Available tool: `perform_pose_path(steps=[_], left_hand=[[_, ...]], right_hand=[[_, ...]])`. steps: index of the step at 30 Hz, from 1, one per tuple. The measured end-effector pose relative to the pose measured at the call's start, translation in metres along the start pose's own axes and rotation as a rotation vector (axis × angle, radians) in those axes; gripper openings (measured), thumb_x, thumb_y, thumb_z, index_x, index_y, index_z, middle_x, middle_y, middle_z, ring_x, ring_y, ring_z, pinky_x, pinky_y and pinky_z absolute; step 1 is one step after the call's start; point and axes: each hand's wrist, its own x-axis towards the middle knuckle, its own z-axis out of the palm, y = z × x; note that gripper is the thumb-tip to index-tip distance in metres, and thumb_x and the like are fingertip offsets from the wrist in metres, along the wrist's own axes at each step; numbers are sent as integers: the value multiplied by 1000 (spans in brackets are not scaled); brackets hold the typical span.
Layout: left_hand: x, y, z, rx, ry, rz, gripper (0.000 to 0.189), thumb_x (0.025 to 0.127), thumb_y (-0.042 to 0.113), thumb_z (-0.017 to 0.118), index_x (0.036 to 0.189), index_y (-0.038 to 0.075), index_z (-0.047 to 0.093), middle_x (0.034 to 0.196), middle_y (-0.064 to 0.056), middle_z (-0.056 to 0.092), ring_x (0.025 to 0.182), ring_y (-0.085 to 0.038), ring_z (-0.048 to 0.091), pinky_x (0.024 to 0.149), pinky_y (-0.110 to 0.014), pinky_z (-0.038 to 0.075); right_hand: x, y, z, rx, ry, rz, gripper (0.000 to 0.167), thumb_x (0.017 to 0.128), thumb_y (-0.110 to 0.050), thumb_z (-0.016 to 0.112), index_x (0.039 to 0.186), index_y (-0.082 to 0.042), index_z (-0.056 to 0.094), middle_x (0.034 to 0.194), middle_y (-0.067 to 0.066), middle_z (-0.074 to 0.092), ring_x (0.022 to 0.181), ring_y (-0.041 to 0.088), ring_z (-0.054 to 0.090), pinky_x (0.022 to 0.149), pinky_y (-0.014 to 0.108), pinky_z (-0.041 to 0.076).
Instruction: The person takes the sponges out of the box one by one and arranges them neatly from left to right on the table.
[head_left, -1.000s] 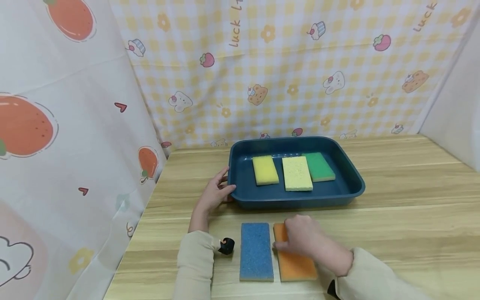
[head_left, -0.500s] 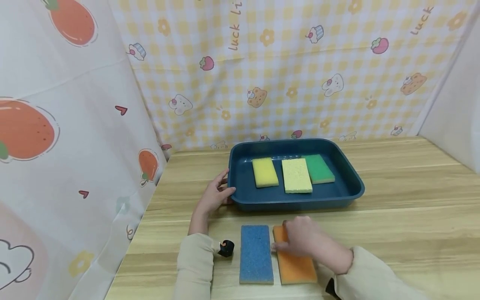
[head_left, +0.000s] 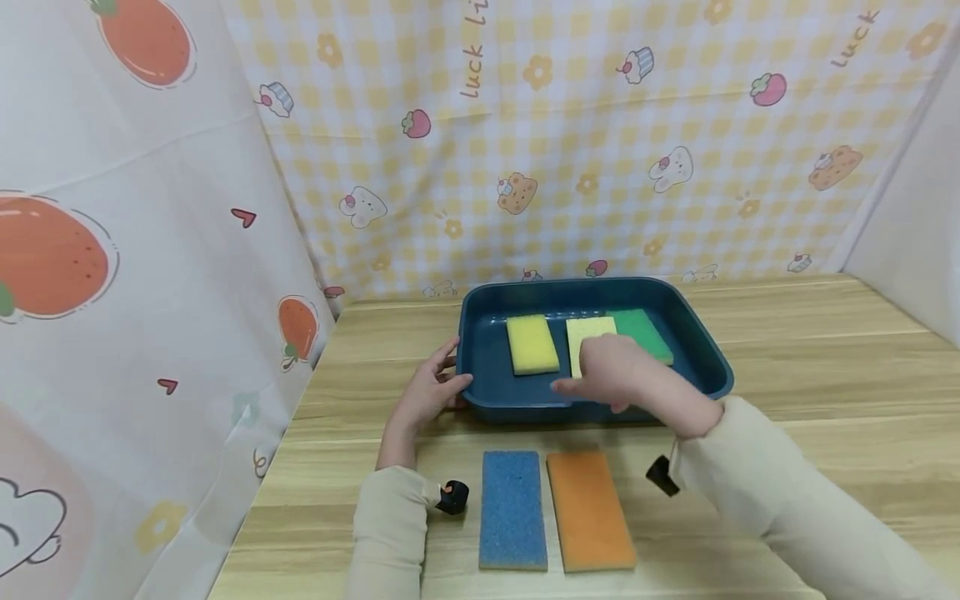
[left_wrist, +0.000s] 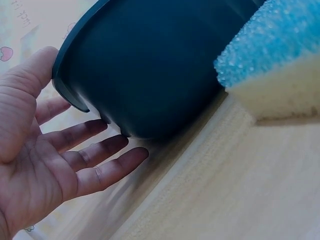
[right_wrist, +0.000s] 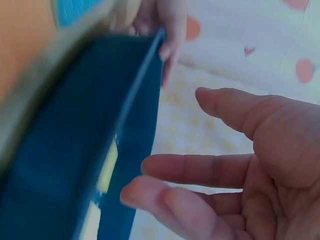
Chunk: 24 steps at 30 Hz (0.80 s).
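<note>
A dark blue baking pan (head_left: 487, 367) stands on the table, holding a yellow sponge (head_left: 533, 344), a pale yellow sponge (head_left: 581, 333) and a green sponge (head_left: 642, 332). My left hand (head_left: 427, 392) touches its left end, thumb at the rim and spread fingers (left_wrist: 90, 152) against the outer wall. Over the pan's front rim hovers my right hand (head_left: 618, 371), partly hiding the pale yellow sponge; nothing is between its fingers in the right wrist view. In front of the pan, a blue sponge (head_left: 513, 510) and an orange sponge (head_left: 592, 512) lie side by side.
The wooden table (head_left: 810, 417) extends to the right of the pan. A checked, patterned cloth (head_left: 570, 133) hangs behind it, and a white printed cloth (head_left: 172, 275) borders the left side. Black wrist devices (head_left: 452, 497) show beside both sleeves.
My right hand has left the orange sponge and moved forward over the pan's front rim. The orange sponge stays on the table. My left hand keeps its place at the pan.
</note>
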Motion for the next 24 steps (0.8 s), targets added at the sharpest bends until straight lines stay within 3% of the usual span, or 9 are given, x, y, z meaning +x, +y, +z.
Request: perform_pose_path(steps=[9,16,20,24], left_hand=[[-1,2,1,-15,-5,10,65,88,6,56,143,19,25,135,-19,38,111,-33,49,74,-44,52],[-3,2,-2,-15,7,16,65,87,6,57,143,20,26,133,-18,39,110,-32,50,72,-42,52],[-9,14,-1,-18,-17,13,66,87,5,56,144,15,23,135,-22,36,113,-35,47,76,-47,50],[-13,18,2,-5,-33,40,67,87,5,55,144,9,21,134,-26,34,112,-36,48,74,-48,51]], right_hand=[[45,14,-19,38,11,65,53,85,-40,59,43,-17,36,39,-5,26,46,21,59,45,26,47],[82,23,-27,131,-12,206,50,86,-40,56,49,-16,33,45,-5,21,50,22,57,54,33,52],[98,31,-29,156,-22,250,37,86,-40,55,75,-4,54,64,8,50,69,29,59,56,36,51],[108,42,-28,130,-5,222,41,86,-35,55,101,3,56,85,15,58,78,30,56,65,38,48]])
